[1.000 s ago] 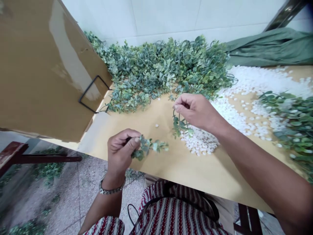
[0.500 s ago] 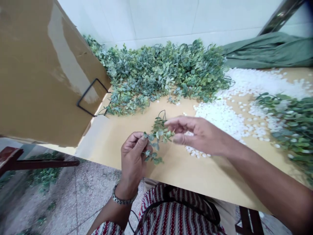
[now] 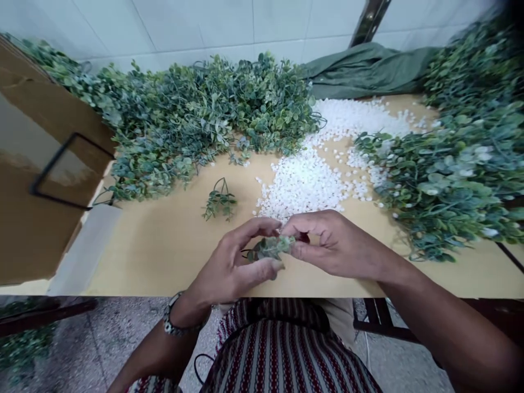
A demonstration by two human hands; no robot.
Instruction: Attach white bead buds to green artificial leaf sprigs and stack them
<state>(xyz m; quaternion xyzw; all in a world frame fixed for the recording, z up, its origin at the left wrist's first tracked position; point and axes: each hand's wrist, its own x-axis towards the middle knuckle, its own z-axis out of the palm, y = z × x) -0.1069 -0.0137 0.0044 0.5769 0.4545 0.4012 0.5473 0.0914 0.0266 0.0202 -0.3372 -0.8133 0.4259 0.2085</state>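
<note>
My left hand (image 3: 231,267) curls its thumb and fingers round a small artificial leaf sprig (image 3: 270,248), just above the front of the table. At the sprig's right end, the thumb and forefinger of my right hand (image 3: 335,245) pinch close together on it; whether a small white piece is also between them is hidden. A second dark-stemmed green sprig (image 3: 220,201) lies on the table beyond my left hand. Just past my fingertips spreads a heap of small white pieces (image 3: 305,183).
Artificial foliage (image 3: 204,109) is piled along the wall, with another leafy heap (image 3: 458,185) at the right. A cardboard box (image 3: 36,218) with a black wire frame (image 3: 61,164) stands left. Green cloth (image 3: 368,71) lies at the back of the wooden table (image 3: 164,245).
The view has swung right. Both hands have come together at the sprig, my right fingers closing at its end. Another sprig, formerly behind the hands, now shows apart on the table.
</note>
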